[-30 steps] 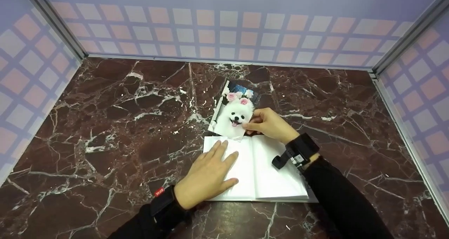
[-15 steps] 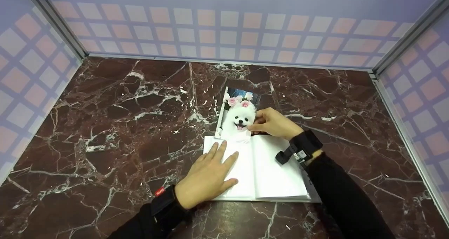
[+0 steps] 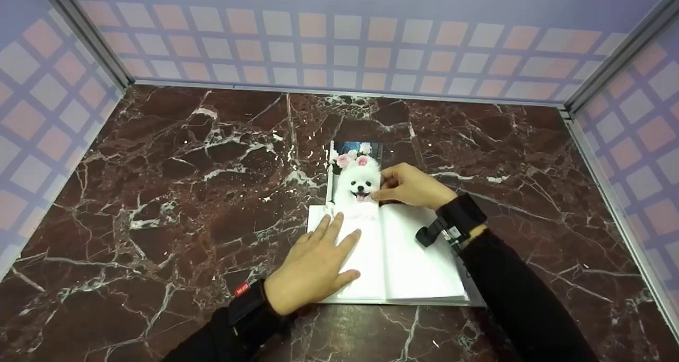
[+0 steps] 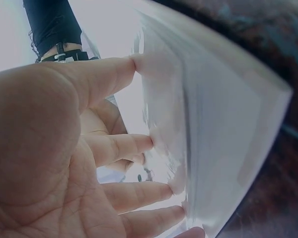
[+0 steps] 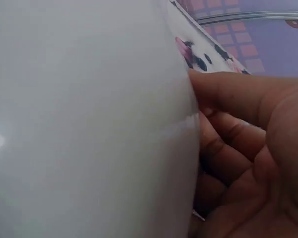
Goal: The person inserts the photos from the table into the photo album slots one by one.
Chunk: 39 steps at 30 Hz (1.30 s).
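An album with blank white pages lies spread on the dark marbled table, its spine running toward me. Beyond its top edge, a photo of a white dog wearing pink roses stands out from the left page, its lower end meeting the page's top edge. My right hand pinches the photo's right edge between thumb and fingers. On the left page, my left hand rests with fingers spread; in the left wrist view its fingertips touch the glossy page. The right wrist view shows the white page covering much of the photo.
The marbled table extends around the album. A back wall with pink and white squares and two side walls enclose it. Black bands with devices sit on both wrists.
The photo has turned from tilted to nearly upright and moved down toward the album's left page, with the right hand shifting slightly alongside. The left hand has stayed in place.
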Each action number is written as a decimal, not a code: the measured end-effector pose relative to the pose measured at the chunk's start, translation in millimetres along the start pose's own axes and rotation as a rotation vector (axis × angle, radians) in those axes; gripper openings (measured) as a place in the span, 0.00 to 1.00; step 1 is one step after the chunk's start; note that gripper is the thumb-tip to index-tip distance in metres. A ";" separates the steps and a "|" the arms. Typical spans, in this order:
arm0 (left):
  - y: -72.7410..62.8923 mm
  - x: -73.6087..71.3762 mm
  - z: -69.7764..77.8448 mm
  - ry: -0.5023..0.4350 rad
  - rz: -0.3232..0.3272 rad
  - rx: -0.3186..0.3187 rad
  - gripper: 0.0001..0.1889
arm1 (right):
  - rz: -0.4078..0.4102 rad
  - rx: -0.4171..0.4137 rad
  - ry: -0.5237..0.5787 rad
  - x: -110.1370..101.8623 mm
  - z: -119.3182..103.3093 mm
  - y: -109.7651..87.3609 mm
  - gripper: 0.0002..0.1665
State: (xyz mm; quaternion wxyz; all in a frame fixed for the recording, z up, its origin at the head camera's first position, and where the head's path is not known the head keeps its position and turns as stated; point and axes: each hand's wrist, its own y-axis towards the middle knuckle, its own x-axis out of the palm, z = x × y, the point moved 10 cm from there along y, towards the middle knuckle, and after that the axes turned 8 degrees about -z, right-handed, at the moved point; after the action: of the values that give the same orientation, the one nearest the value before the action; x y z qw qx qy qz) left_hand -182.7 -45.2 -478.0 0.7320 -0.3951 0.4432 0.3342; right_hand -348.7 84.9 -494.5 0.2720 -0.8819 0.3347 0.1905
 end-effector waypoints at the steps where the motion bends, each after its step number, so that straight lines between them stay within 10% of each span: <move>1: 0.4 0.2 0.0 0.001 -0.002 0.000 0.41 | 0.025 0.004 0.013 -2.6 1.3 1.3 0.11; 7: 1.4 0.1 -0.3 0.008 -0.003 -0.002 0.41 | 0.140 -0.014 0.092 -13.8 3.0 8.5 0.09; 30: 3.1 1.6 -1.8 0.031 -0.022 -0.030 0.44 | 0.034 0.017 0.061 3.0 -2.0 7.2 0.08; 39: 2.7 1.8 -0.1 0.044 -0.010 -0.027 0.43 | 0.124 -0.093 0.028 -8.7 -11.1 4.0 0.35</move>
State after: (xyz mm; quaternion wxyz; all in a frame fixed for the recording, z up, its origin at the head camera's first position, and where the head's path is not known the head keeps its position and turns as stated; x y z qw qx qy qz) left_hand -184.3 -43.8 -480.5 0.7182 -0.4145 0.4528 0.3277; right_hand -355.9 79.9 -482.7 0.2136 -0.8737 0.3833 0.2100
